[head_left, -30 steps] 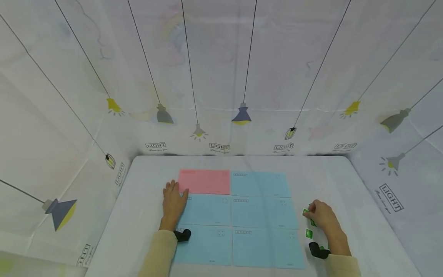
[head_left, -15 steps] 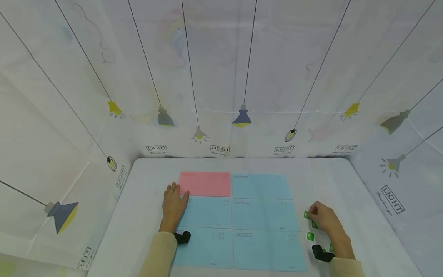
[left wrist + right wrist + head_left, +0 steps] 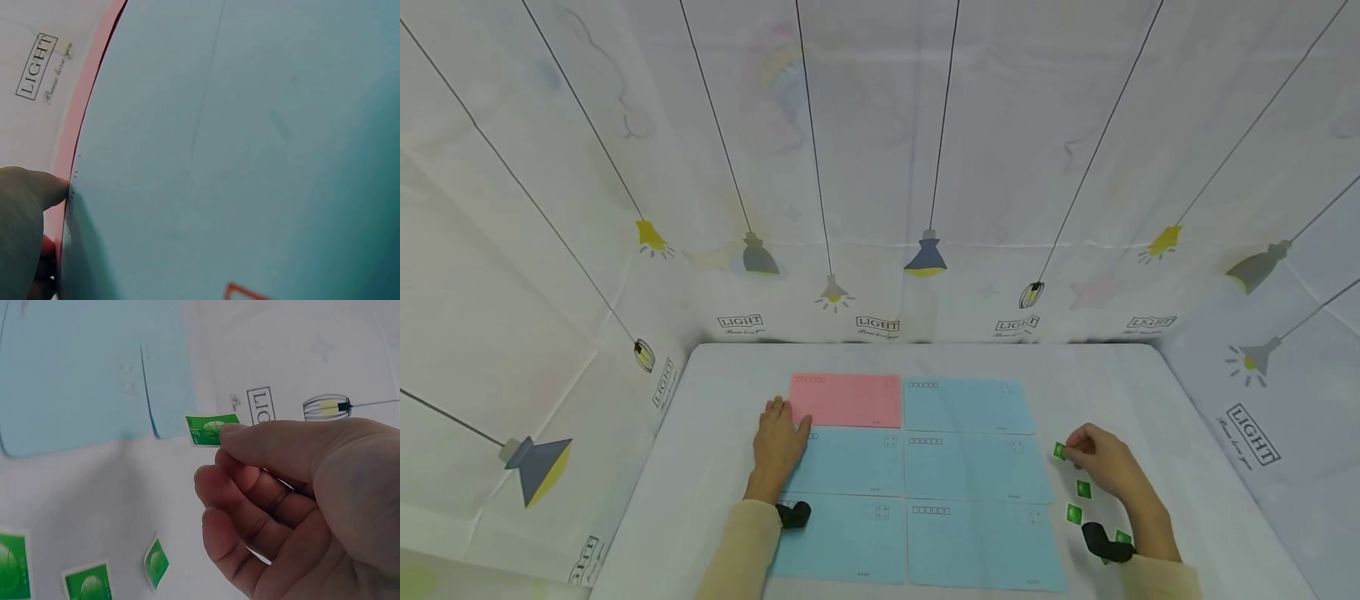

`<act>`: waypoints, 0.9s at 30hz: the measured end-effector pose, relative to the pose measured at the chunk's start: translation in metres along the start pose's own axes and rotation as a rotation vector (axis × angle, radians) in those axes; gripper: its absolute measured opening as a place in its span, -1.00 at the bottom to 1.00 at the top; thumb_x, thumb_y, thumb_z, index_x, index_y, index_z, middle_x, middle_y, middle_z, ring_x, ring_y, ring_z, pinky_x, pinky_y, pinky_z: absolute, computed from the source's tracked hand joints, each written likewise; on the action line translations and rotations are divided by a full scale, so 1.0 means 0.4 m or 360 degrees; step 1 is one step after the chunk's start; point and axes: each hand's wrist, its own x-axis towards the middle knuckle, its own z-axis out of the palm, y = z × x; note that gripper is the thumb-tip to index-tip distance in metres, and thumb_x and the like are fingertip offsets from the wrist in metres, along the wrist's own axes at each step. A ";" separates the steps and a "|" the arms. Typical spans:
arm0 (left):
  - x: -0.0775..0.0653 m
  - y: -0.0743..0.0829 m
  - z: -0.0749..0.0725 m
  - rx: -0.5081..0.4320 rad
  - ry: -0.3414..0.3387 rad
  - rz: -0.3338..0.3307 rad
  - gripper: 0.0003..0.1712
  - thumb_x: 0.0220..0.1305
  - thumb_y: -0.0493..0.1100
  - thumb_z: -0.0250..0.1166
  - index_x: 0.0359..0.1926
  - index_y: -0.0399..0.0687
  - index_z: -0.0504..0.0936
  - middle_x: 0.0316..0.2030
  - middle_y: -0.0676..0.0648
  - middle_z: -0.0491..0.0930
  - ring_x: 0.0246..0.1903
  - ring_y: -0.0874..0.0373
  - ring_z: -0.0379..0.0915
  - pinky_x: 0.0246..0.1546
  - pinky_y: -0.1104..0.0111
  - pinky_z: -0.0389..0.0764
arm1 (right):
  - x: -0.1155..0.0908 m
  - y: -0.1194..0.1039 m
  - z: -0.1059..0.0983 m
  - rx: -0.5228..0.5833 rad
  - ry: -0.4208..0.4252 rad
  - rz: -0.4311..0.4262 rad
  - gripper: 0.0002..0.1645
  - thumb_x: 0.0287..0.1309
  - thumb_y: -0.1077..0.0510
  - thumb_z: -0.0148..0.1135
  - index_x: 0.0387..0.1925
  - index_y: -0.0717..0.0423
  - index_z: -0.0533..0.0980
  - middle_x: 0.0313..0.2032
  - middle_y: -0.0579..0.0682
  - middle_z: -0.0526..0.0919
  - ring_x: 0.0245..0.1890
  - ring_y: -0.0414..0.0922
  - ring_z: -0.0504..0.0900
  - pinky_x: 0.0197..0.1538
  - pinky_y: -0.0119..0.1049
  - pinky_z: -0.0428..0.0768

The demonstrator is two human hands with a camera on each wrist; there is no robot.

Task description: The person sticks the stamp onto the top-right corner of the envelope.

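Observation:
My right hand [image 3: 1111, 468] pinches a green postage stamp [image 3: 203, 431] with a white border between thumb and forefinger, right of the blue envelopes [image 3: 970, 467]. The right wrist view shows its other fingers curled loosely below. Several loose green stamps [image 3: 1083, 489] lie on the table beneath this hand, one of them bent [image 3: 156, 562]. My left hand [image 3: 777, 446] rests with extended fingers at the left edges of the pink envelope [image 3: 850, 400] and the middle-left blue envelope [image 3: 850, 458]. In the left wrist view, the thumb [image 3: 53, 190] touches the border between pink and blue.
Envelopes form two columns and three rows on the white table [image 3: 730, 375], the pink one at the back left. Black wrist straps [image 3: 795, 515] sit at both cuffs. A white curtain [image 3: 865, 167] printed with hanging lamps surrounds the table's back and sides.
My right hand has lifted slightly away from the loose stamps, with the pinched stamp in its fingertips, uncovering more of those below. The left hand stays in place.

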 end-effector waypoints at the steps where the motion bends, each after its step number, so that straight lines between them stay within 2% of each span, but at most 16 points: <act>1: 0.001 0.000 0.000 0.0003 -0.0001 0.0002 -0.24 0.45 0.09 0.17 0.33 -0.51 0.36 0.42 -0.44 0.26 0.48 -0.31 0.12 0.50 -0.09 0.18 | 0.008 -0.010 0.001 0.0026 -0.0004 -0.0023 -0.76 0.32 0.12 0.24 -0.16 0.24 0.49 -0.36 0.04 0.65 -0.35 -0.05 0.61 -0.36 -0.31 0.50; 6: 0.000 0.001 0.003 0.0022 0.0007 0.0023 -0.26 0.43 0.06 0.20 0.30 -0.55 0.39 0.39 -0.47 0.29 0.44 -0.34 0.17 0.46 -0.11 0.25 | 0.063 -0.073 0.014 0.0164 -0.0019 -0.0135 -0.75 0.33 0.11 0.26 -0.15 0.22 0.51 -0.31 0.09 0.67 -0.31 0.01 0.66 -0.34 -0.32 0.56; 13: 0.002 0.012 0.002 0.0011 0.0009 0.0045 -0.28 0.41 0.04 0.23 0.28 -0.53 0.41 0.38 -0.46 0.31 0.43 -0.36 0.20 0.42 -0.12 0.31 | 0.153 -0.158 0.060 0.0375 -0.0065 -0.0245 -0.76 0.32 0.14 0.27 -0.12 0.24 0.52 -0.29 0.17 0.68 -0.27 0.13 0.70 -0.21 -0.06 0.68; 17: 0.005 0.012 0.003 0.0015 0.0019 0.0069 -0.28 0.41 0.03 0.23 0.28 -0.55 0.40 0.37 -0.47 0.32 0.42 -0.36 0.21 0.43 -0.12 0.30 | 0.204 -0.201 0.106 0.0426 -0.0083 -0.0273 -0.74 0.31 0.14 0.27 -0.07 0.23 0.57 -0.27 0.15 0.72 -0.28 0.09 0.70 -0.16 0.03 0.68; 20: 0.003 0.004 0.007 0.0000 0.0038 0.0068 -0.27 0.41 0.03 0.24 0.29 -0.55 0.40 0.37 -0.47 0.32 0.43 -0.36 0.20 0.44 -0.12 0.28 | 0.242 -0.235 0.140 0.0456 -0.0113 -0.0282 -0.73 0.31 0.12 0.29 -0.06 0.21 0.61 -0.26 0.13 0.74 -0.29 0.04 0.70 -0.14 0.00 0.70; 24: -0.002 -0.011 0.013 -0.0064 0.0089 0.0045 -0.28 0.41 0.04 0.25 0.28 -0.52 0.42 0.37 -0.45 0.33 0.44 -0.34 0.19 0.44 -0.14 0.27 | 0.292 -0.284 0.177 0.0536 -0.0155 -0.0295 -0.75 0.31 0.12 0.30 -0.09 0.21 0.64 -0.26 0.16 0.75 -0.26 0.11 0.71 -0.19 -0.18 0.72; 27: -0.006 -0.019 0.015 -0.0139 0.0137 0.0022 -0.32 0.39 0.02 0.28 0.26 -0.47 0.47 0.36 -0.42 0.37 0.43 -0.32 0.20 0.42 -0.16 0.27 | 0.317 -0.319 0.199 0.0577 -0.0180 -0.0281 -0.76 0.30 0.12 0.31 -0.12 0.20 0.65 -0.25 0.19 0.75 -0.27 0.11 0.72 -0.20 -0.19 0.74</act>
